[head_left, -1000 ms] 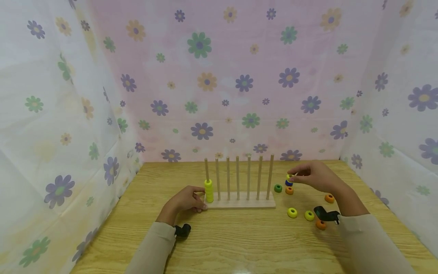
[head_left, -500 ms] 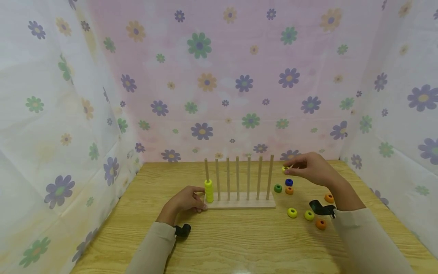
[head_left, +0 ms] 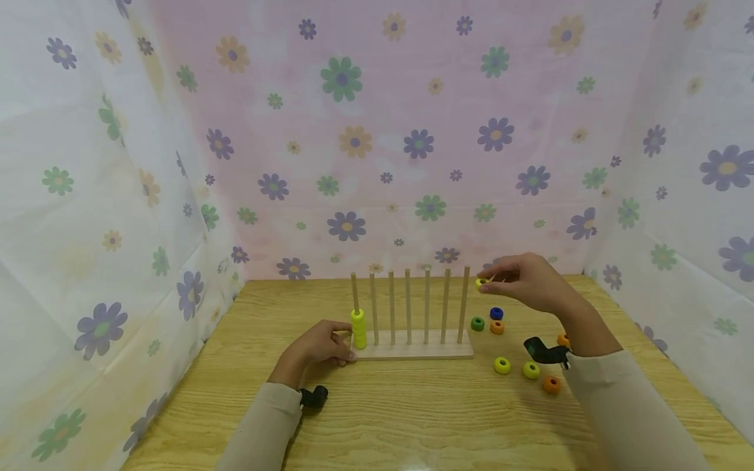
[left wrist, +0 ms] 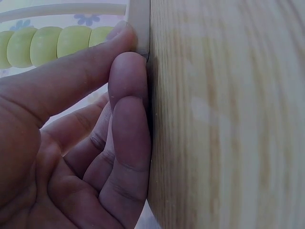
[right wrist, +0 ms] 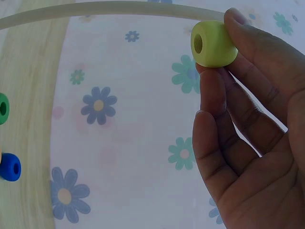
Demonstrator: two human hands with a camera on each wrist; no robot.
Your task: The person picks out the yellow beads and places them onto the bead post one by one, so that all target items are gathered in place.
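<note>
A wooden peg stand (head_left: 412, 352) with several upright pegs stands on the table. Its leftmost peg carries a stack of yellow beads (head_left: 359, 330); the other pegs are bare. My left hand (head_left: 318, 343) grips the left end of the stand's base, and the left wrist view shows the thumb at the base's edge (left wrist: 139, 28) with the other fingers curled by the tabletop. Beside the top of the rightmost peg, my right hand (head_left: 527, 284) pinches a yellow bead (right wrist: 217, 44) between thumb and fingers. The bead is off the peg, its hole facing sideways in the right wrist view.
Loose on the table to the right lie a green bead (head_left: 478, 324), a blue bead (head_left: 497, 313), two yellow beads (head_left: 502, 365) and several orange beads (head_left: 552, 384). Flowered cloth (head_left: 400, 163) walls the table at the back and both sides.
My right hand has lifted the yellow bead off the blue one and carried it up and left toward the rightmost peg. The left hand stays at the stand's end.
</note>
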